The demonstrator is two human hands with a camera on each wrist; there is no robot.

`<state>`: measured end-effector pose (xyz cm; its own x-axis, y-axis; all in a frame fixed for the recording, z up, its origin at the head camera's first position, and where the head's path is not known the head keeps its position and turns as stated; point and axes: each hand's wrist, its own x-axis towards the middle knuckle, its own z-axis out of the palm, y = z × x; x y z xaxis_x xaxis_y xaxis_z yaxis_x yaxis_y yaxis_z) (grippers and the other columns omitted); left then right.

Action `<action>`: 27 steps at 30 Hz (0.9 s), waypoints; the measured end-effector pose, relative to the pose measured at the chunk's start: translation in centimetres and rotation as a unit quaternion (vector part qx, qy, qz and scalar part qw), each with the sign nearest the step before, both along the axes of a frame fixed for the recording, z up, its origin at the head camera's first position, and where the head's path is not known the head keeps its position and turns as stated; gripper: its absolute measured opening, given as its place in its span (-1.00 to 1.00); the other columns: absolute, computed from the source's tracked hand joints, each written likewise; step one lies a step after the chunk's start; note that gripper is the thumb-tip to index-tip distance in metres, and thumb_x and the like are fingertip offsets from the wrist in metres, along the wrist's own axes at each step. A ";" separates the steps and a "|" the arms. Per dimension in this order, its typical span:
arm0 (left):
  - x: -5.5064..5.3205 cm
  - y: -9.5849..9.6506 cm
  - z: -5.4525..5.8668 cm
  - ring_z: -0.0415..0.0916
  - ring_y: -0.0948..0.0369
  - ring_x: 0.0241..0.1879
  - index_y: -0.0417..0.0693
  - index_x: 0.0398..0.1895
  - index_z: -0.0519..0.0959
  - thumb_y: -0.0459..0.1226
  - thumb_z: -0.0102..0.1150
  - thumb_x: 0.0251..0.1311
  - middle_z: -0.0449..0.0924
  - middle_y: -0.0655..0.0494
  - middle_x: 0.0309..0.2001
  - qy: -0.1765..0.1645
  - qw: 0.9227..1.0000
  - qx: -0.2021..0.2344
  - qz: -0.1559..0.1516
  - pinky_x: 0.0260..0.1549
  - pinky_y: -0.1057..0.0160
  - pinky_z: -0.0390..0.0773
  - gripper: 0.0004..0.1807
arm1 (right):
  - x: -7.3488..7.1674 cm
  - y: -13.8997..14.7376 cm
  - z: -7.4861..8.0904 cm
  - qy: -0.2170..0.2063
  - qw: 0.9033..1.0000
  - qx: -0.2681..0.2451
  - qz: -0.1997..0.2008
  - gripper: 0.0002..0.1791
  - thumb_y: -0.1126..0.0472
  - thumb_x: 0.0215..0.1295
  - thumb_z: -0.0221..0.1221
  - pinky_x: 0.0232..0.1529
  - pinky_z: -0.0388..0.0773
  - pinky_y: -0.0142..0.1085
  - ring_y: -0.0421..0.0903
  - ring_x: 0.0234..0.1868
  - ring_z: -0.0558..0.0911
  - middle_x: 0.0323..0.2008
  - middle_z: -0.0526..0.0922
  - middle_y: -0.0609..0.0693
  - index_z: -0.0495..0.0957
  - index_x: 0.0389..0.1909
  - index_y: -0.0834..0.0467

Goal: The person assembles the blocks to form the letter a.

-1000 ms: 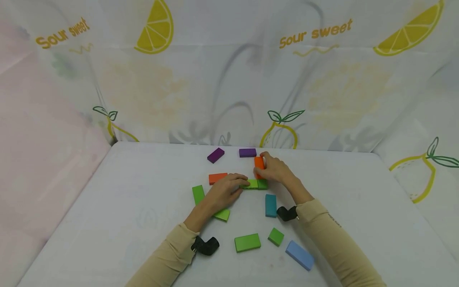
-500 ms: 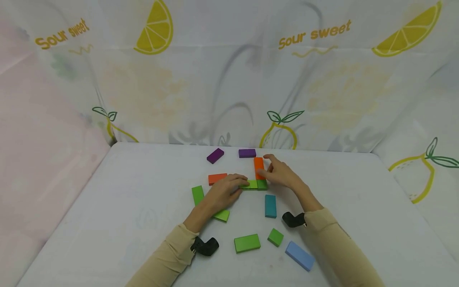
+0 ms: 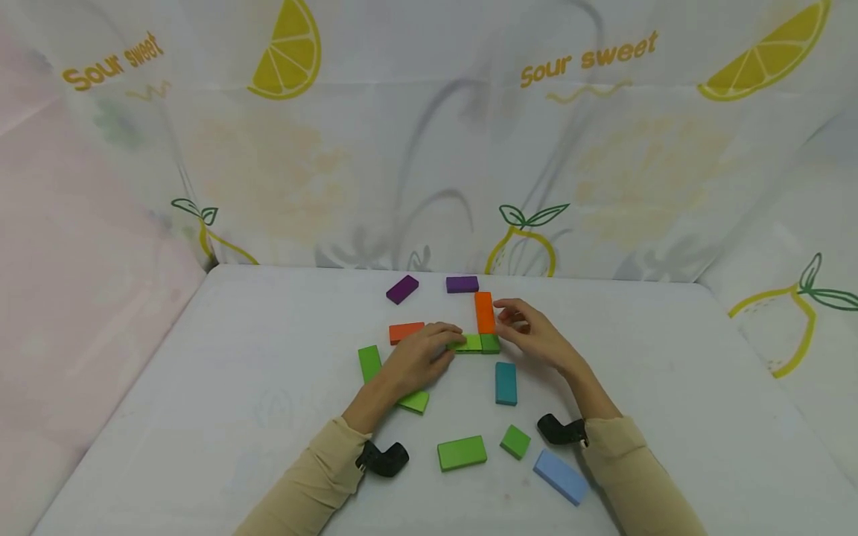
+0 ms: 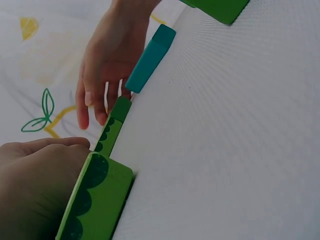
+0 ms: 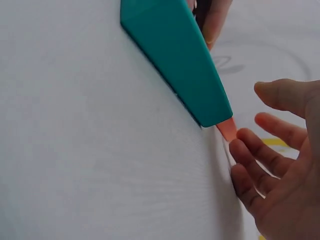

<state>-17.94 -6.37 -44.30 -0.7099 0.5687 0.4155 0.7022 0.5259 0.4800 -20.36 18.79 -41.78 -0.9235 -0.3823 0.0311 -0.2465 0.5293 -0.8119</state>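
My left hand (image 3: 417,357) rests with its fingertips at the left end of a light green block (image 3: 472,344); whether the thumb touches it is hidden. A small darker green block (image 3: 491,344) adjoins that block's right end. From there an orange block (image 3: 484,313) runs away from me, its near end against the green row. Just right of the orange block, my right hand (image 3: 536,335) hovers with loosely bent fingers and holds nothing. In the right wrist view its thumb and fingers (image 5: 267,160) are spread apart, near a teal block (image 5: 180,60).
Two purple blocks (image 3: 462,284) lie at the back. A red-orange block (image 3: 405,333) and green blocks (image 3: 370,363) sit around my left hand, partly covered. Nearer lie a green rectangle (image 3: 462,453), a small green block (image 3: 515,441) and a light blue block (image 3: 560,476).
My right hand has let go of the orange block and drawn back to the right and toward me. The orange block stays against the green row. My left hand has not moved.
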 end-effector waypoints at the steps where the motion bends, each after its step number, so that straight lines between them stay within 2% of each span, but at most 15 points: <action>1: 0.0 0.0 0.0 0.51 0.21 0.08 -0.05 -0.01 0.61 -0.39 0.15 0.21 0.57 0.08 0.07 -0.001 1.000 0.004 -0.002 0.10 0.25 0.50 -0.72 | 0.0 0.1 -0.1 0.000 1.000 -0.003 0.002 -0.49 0.11 0.33 0.13 0.13 0.41 -0.05 0.06 0.04 0.48 0.01 0.50 0.17 0.32 0.26 0.16; 7: -0.2 0.1 0.1 0.50 0.19 0.10 -0.07 -0.02 0.60 -0.39 0.11 0.24 0.57 0.04 0.06 -0.004 0.999 0.038 -0.003 0.12 0.21 0.48 -0.74 | 0.1 0.8 -1.0 0.021 1.000 0.002 0.018 -0.51 0.15 0.31 0.15 0.19 0.32 -0.07 0.05 0.15 0.43 0.15 0.48 0.13 0.36 0.23 0.16; 12: -0.3 0.1 0.0 0.49 0.21 0.11 -0.06 -0.02 0.60 -0.39 0.09 0.26 0.58 0.08 0.06 -0.016 0.998 0.059 0.004 0.13 0.21 0.47 -0.74 | 0.1 1.2 -1.6 0.048 0.998 0.005 0.031 -0.54 0.17 0.27 0.19 0.16 0.33 -0.21 -0.01 0.10 0.43 0.13 0.50 0.07 0.42 0.18 0.14; 15: -0.2 0.1 0.0 0.48 0.23 0.11 -0.03 -0.02 0.60 -0.38 0.08 0.26 0.57 0.14 0.05 -0.022 0.997 0.067 0.008 0.14 0.22 0.46 -0.74 | 0.1 1.4 -1.9 0.056 0.998 0.003 0.038 -0.55 0.17 0.27 0.20 0.16 0.33 -0.23 -0.03 0.10 0.43 0.12 0.49 0.05 0.44 0.18 0.12; 19: -0.3 -0.1 0.6 0.46 0.23 0.10 0.00 -0.03 0.60 -0.36 0.09 0.26 0.57 0.16 0.05 -0.004 0.998 0.058 0.017 0.11 0.24 0.48 -0.75 | 0.1 1.4 -2.1 0.056 0.997 0.002 0.044 -0.56 0.15 0.28 0.19 0.21 0.31 -0.09 -0.03 0.15 0.42 0.17 0.44 0.02 0.45 0.18 0.07; 22: -0.6 -0.9 1.2 0.47 0.23 0.06 0.02 -0.04 0.60 -0.34 0.11 0.26 0.58 0.16 0.04 0.006 0.998 0.046 0.036 0.04 0.24 0.52 -0.76 | 0.1 1.3 -2.1 0.055 0.997 0.001 0.051 -0.57 0.16 0.28 0.19 0.23 0.30 0.01 0.01 0.18 0.41 0.19 0.42 0.03 0.46 0.17 0.07; 27: -1.4 -3.1 2.0 0.46 0.15 0.09 -0.01 -0.04 0.62 -0.31 0.18 0.22 0.59 0.11 0.01 -0.014 0.997 0.028 0.070 0.13 0.10 0.45 -0.76 | 0.3 1.3 -2.1 0.052 0.997 -0.002 0.053 -0.59 0.17 0.26 0.21 0.22 0.29 0.01 0.01 0.19 0.41 0.16 0.43 0.02 0.47 0.13 0.06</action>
<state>-19.32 -9.47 -42.30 -0.7923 0.4396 0.4231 0.6099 0.5902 0.5288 -20.08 20.07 -43.86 -0.8700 -0.4767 0.1263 -0.3838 0.4936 -0.7805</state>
